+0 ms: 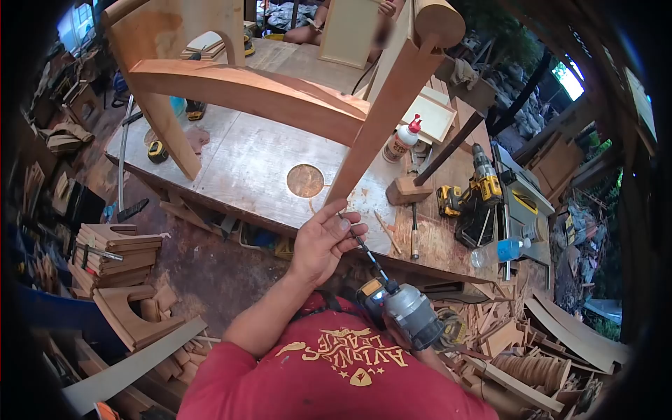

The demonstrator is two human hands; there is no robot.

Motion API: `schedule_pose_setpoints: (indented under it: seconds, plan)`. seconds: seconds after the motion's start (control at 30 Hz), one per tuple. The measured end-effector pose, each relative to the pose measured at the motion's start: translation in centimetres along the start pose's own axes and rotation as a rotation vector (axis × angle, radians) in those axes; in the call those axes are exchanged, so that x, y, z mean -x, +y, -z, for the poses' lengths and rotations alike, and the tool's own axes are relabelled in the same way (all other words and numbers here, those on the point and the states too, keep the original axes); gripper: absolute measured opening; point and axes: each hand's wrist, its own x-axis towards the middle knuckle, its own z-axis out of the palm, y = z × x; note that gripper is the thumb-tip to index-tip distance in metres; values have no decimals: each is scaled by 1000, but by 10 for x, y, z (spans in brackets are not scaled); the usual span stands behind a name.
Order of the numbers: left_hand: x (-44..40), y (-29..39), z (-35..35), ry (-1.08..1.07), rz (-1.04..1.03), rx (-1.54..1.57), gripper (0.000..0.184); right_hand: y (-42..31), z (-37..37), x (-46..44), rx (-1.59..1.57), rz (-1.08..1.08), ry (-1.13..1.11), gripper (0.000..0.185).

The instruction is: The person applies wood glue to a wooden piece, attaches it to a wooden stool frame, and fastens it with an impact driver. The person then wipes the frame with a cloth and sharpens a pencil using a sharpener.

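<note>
My left hand (pixel 323 239) is raised at the table's front edge, its fingers closed round the tip end of a long thin bit (pixel 371 255). The bit runs down to a grey and yellow power drill (pixel 411 313) held against my red shirt. My right hand (pixel 396 329) is mostly hidden behind the drill body, at its handle. Just beyond my left fingertips is the lower end of a wooden leg (pixel 378 126). That leg belongs to a wooden frame with a curved rail (pixel 252 94), standing on the worktable (pixel 245 150).
A glue bottle (pixel 400 142), a wooden mallet (pixel 409 190), a yellow drill (pixel 484 175) and a water bottle (pixel 500 252) are on the right. A tape measure (pixel 157 152) lies left. Another person's hands hold a panel (pixel 350 31) across the table. Wood pieces (pixel 122 255) are stacked lower left.
</note>
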Motion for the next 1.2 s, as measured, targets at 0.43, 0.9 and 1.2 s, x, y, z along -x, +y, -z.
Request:
schedule_pose_setpoints:
  seconds: [0.43, 0.9, 1.2]
  plan:
    - [-7, -18, -38, -23, -46, -57, 33, 61, -38, 11, 20, -146, 226, 41]
    - [-52, -14, -113, -90, -355, -91, 29, 59, 87, -131, -503, -5, -180, 45]
    - [-65, -32, -126, 46, -614, -147, 31, 78, 117, -193, -267, 460, -184, 34]
